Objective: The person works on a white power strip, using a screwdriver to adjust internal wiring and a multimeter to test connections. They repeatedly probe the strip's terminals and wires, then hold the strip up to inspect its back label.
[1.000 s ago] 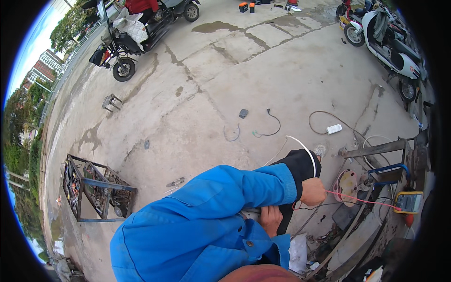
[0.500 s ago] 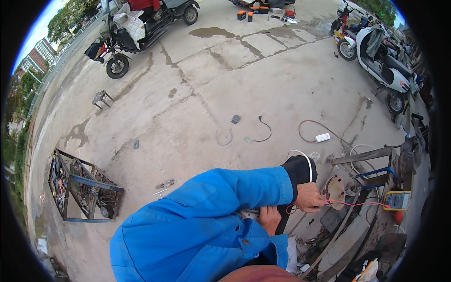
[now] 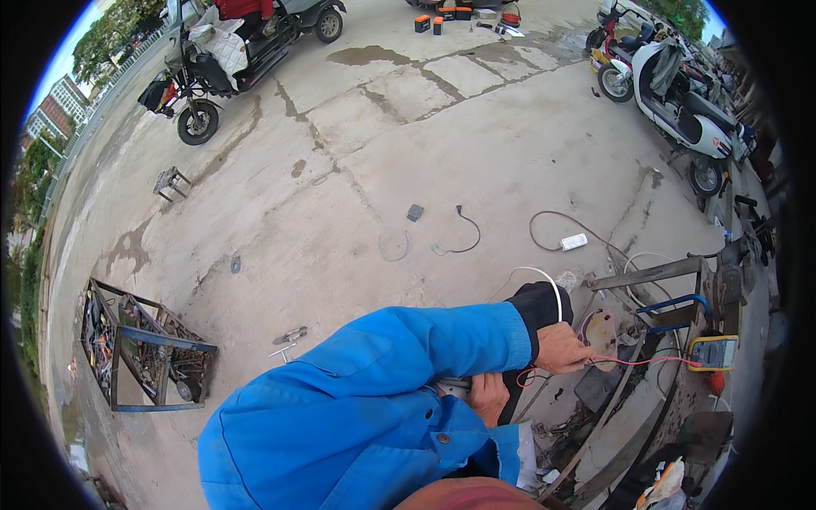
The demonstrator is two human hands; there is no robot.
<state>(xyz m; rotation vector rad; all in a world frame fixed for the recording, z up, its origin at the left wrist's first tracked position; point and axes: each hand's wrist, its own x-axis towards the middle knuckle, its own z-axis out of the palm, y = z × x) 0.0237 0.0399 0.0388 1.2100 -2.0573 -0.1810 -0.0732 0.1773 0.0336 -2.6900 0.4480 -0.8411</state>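
Observation:
My left arm, in a blue sleeve, reaches across to the right. My left hand (image 3: 561, 348) is closed, with a thin red test lead (image 3: 642, 363) running from its fingertips. That lead stretches to a yellow-framed multimeter (image 3: 712, 354) at the right. My right hand (image 3: 489, 396) is lower and nearer, its fingers curled beside a grey metal part (image 3: 455, 388) mostly hidden by the jacket; what it grips does not show. Between the hands is my black trouser leg (image 3: 537, 308). A white cable (image 3: 548, 279) arches over it, and a round pale part (image 3: 602, 331) lies just beyond my left hand.
A metal-framed tool rack (image 3: 157, 340) stands at the left, near a small stool (image 3: 172, 183). Cables and a white power strip (image 3: 574, 242) lie on the concrete. Scooters (image 3: 688, 119) line the right; a three-wheeler (image 3: 246, 51) stands at the far left. A blue-handled frame (image 3: 676, 314) is close on the right.
The whole view has shifted slightly, moving the background left and the far ground upward. Both hands stay in nearly the same place, with the red lead still at my left hand.

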